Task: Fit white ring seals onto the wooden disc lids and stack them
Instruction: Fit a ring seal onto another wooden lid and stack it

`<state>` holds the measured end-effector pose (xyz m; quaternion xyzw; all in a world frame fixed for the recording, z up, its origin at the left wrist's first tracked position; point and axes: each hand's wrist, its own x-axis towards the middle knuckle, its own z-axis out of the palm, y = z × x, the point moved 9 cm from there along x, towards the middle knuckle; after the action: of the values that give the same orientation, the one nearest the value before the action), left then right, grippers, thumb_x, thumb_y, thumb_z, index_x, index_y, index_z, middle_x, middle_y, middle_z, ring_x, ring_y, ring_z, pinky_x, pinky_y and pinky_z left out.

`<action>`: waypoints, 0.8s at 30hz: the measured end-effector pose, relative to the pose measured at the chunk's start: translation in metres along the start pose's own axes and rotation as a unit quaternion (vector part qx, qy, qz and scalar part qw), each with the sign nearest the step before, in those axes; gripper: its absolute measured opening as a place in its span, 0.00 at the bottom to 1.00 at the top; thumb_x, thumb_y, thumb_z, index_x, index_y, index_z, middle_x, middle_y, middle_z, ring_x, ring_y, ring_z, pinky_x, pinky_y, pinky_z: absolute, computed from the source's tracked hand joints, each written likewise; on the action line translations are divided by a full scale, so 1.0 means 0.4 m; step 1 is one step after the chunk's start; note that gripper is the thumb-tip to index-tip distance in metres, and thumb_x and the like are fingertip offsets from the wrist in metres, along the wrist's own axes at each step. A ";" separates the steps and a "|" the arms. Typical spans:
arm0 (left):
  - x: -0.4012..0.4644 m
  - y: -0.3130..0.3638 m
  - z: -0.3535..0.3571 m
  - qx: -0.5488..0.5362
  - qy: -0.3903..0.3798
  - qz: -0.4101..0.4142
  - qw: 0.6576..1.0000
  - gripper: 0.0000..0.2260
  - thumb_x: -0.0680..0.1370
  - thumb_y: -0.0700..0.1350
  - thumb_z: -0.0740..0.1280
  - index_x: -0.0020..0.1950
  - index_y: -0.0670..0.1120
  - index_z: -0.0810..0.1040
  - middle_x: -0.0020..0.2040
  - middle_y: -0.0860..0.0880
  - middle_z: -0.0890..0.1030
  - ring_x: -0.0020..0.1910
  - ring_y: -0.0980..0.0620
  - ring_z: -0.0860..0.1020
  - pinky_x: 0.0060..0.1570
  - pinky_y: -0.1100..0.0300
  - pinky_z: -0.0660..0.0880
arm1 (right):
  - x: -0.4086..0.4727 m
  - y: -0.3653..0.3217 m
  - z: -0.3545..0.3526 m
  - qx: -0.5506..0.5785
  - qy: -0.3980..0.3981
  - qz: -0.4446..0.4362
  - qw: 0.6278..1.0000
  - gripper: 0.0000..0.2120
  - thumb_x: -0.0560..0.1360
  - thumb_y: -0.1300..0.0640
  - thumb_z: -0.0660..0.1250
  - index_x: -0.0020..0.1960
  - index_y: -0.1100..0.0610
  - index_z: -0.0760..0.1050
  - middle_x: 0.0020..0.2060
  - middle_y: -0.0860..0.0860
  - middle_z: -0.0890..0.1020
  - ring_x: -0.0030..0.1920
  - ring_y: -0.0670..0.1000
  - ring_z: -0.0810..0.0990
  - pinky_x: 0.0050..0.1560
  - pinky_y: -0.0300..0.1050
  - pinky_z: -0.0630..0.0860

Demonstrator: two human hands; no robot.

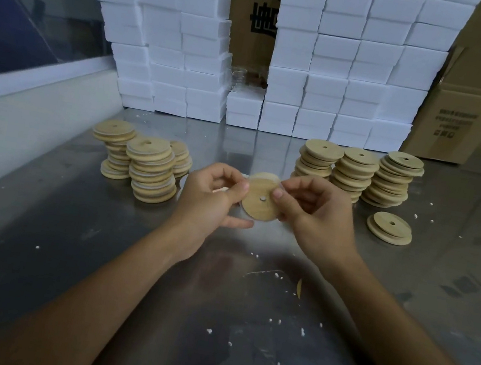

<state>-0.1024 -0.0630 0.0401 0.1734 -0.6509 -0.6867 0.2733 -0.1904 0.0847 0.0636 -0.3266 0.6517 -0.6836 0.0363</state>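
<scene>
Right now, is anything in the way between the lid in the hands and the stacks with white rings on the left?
Nothing visible. The lid is held above the table between both hands, and the ringed stacks stand just beyond the left hand.

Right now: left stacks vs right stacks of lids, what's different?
The left stacks show white bands between the discs; the right stacks look bare wood. The left stacks lean and sit unevenly; the right stacks stand straighter in a row. Both hold round wooden lids with a centre hole, on the metal table. Both hands hold one more lid between them.
</scene>
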 end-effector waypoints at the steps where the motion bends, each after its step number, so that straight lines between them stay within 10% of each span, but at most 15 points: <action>1: 0.000 0.012 -0.003 0.061 0.003 0.030 0.998 0.07 0.77 0.37 0.69 0.40 0.43 0.76 0.43 0.44 0.81 0.44 0.47 0.82 0.35 0.49 0.82 | 0.001 -0.006 -0.004 -0.022 0.004 -0.012 1.000 0.07 0.73 0.66 0.73 0.43 0.55 0.79 0.39 0.55 0.85 0.39 0.49 0.83 0.42 0.44 0.81; 24: 0.007 0.020 -0.017 -0.023 -0.033 0.006 0.999 0.10 0.78 0.34 0.66 0.37 0.39 0.80 0.30 0.42 0.79 0.32 0.43 0.83 0.33 0.57 0.81 | 0.005 0.030 -0.030 0.077 0.054 0.056 0.994 0.07 0.76 0.59 0.71 0.45 0.63 0.80 0.35 0.53 0.86 0.34 0.47 0.83 0.33 0.38 0.78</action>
<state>-0.0994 -0.0703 0.0478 0.1402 -0.6447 -0.7052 0.2597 -0.2022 0.0923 0.0542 -0.2483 0.6154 -0.7454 0.0637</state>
